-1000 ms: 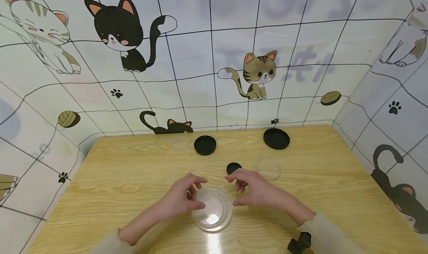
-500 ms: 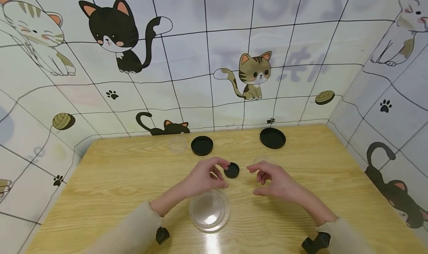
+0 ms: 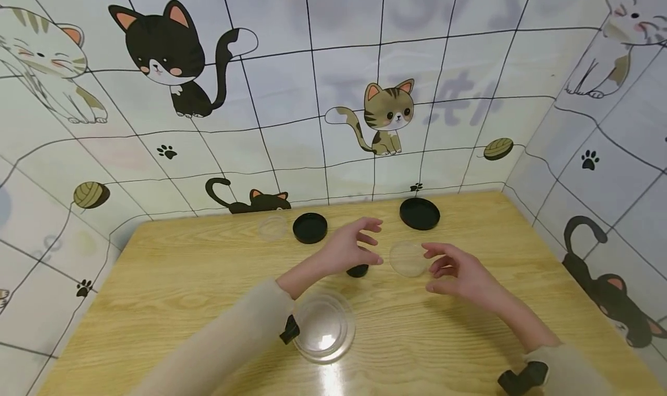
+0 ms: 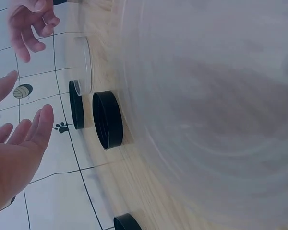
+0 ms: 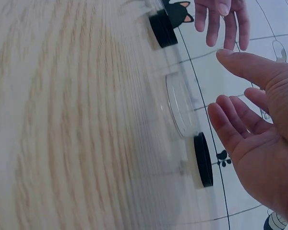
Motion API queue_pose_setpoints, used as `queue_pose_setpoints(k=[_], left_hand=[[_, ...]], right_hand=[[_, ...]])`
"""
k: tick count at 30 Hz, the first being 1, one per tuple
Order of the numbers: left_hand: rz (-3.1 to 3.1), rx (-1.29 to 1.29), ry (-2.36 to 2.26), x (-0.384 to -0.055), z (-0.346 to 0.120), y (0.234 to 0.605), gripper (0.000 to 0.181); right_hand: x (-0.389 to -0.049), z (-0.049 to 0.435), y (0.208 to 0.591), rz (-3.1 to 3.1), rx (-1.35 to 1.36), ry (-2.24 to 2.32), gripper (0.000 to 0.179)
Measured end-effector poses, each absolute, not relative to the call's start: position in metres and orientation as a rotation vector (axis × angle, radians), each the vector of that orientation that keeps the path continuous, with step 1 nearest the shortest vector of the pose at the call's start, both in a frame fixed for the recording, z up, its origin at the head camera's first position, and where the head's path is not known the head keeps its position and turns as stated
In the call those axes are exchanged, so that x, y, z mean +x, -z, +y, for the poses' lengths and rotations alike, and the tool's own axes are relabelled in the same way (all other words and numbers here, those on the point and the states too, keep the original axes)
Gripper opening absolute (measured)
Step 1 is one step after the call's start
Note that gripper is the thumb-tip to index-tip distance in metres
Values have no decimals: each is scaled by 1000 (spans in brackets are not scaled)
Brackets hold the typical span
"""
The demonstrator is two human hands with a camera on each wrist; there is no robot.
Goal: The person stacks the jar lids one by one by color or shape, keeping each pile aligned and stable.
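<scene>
My left hand (image 3: pixel 350 249), fingers spread and slightly bent with nothing between them, hovers over a small round black lid (image 3: pixel 357 271) and partly covers it. To its right, a clear round plastic dish (image 3: pixel 405 260) lies on the table. Right beside that dish is my right hand (image 3: pixel 464 275), its thumb and fingers apart and holding nothing. Near my left forearm sits a larger clear round piece (image 3: pixel 323 326), which looks like stacked transparent dishes or lids. Close up, this clear piece (image 4: pixel 206 120) fills much of the left wrist view.
Toward the back of the wooden table (image 3: pixel 198 268) lie a medium black lid (image 3: pixel 310 228), a large black lid (image 3: pixel 420 213) and a faint clear round piece (image 3: pixel 272 227). A cat-patterned sheet (image 3: pixel 292 95) rises behind and along both sides.
Both hands have moved away from the large clear stack, forward and to the right. The left hand now covers part of the small black lid; the right is beside the clear dish. The pieces stay put.
</scene>
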State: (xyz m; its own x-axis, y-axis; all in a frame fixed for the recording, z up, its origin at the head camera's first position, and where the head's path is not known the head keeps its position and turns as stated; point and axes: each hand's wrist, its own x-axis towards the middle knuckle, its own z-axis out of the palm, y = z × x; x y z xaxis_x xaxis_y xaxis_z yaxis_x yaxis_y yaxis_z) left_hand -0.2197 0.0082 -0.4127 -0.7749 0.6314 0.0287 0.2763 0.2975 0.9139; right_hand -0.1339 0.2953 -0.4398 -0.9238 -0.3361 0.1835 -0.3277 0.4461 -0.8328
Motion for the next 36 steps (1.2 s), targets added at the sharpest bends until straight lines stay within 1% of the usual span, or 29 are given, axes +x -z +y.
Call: queue_pose_setpoints(k=[6,11,18,23,28,36], left_hand=[[2250,810,-1436,-235,31,419,76],[2226,753,-1410,-244,48,426,84],[2290,787,-1249,-252,57,429,86],[2326,819,-1101,-257,58,431,88],[2246,802,-1122,-260,59,440,89],[2171,778,-1153,-265,62,446,84]], right_hand=[[-138,310,442,2730,-469,1467,73],[-139,319,443,2727,-364,1456,76],[-144,320,452,2681,-273,1473,80],[-149,314,460,2675,-253,1442,79],[-156,310,469,2657,-276,1469,79],[-161,306,473,2678,-226,1470,76]])
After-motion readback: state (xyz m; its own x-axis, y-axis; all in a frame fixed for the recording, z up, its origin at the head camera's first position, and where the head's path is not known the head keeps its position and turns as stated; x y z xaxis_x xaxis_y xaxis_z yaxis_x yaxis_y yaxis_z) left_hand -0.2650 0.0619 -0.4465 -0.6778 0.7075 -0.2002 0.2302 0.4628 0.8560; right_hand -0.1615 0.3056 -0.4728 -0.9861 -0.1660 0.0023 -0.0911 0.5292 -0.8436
